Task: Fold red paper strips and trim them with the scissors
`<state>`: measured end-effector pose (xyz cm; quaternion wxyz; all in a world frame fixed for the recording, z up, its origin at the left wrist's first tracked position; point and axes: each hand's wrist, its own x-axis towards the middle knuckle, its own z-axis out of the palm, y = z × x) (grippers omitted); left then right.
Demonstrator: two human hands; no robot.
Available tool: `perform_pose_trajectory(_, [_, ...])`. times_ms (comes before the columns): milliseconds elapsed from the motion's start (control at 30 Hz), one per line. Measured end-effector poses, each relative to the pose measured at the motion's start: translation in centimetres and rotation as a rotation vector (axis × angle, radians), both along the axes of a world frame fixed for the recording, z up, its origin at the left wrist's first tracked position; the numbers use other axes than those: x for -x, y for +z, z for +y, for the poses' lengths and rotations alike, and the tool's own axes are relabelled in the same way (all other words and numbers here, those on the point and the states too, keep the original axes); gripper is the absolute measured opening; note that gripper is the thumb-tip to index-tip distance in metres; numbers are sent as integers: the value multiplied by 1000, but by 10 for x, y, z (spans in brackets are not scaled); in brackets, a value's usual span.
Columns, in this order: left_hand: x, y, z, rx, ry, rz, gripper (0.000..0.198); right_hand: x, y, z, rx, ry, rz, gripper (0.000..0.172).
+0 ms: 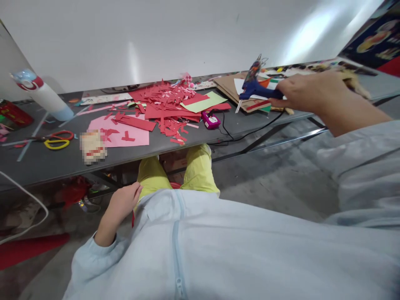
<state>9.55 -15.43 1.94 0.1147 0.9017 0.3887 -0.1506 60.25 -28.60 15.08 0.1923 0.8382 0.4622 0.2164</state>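
Observation:
My right hand [308,95] reaches out over the right part of the grey table [46,162] and is closed round the handle of a blue glue gun [254,88], whose nozzle points down-left above brown cardboard [229,85]. Its black cord [250,132] hangs off the table edge. My left hand [123,204] rests low by my left thigh on the yellow trousers [196,166], fingers curled around a thin red strip [133,217]. A heap of red paper scraps [165,104] lies mid-table beside a pink sheet [121,131] and a light green sheet [204,102].
Scissors with red and yellow handles [58,139] lie at the left, near a white bottle with a red ring [42,95]. A small magenta object [211,121] sits by the table's front edge. A white cable [28,200] loops at lower left. Red paper [28,248] lies on the floor.

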Motion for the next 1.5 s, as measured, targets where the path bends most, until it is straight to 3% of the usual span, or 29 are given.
perform_pose_trajectory(233, [-12, 11, -5, -50, 7, -30, 37, 10, -17, 11, -69, -99, 116, 47])
perform_pose_trajectory(533, [-38, 23, 0, -21, 77, -116, 36, -27, -87, 16, -174, -168, 438, 40])
perform_pose_trajectory(733, [-56, 19, 17, 67, 104, -121, 36, -45, -121, 14, -124, -278, 519, 43])
perform_pose_trajectory(967, [-96, 26, 36, 86, 52, -105, 36, -57, -159, 30, -129, -229, 543, 44])
perform_pose_trajectory(1300, [-138, 30, 46, 155, -68, -109, 36, -58, -174, 36, -202, -200, 568, 40])
perform_pose_trajectory(1500, [-155, 32, 50, 175, -65, -128, 31, -48, -168, 29, -356, -233, 599, 42])
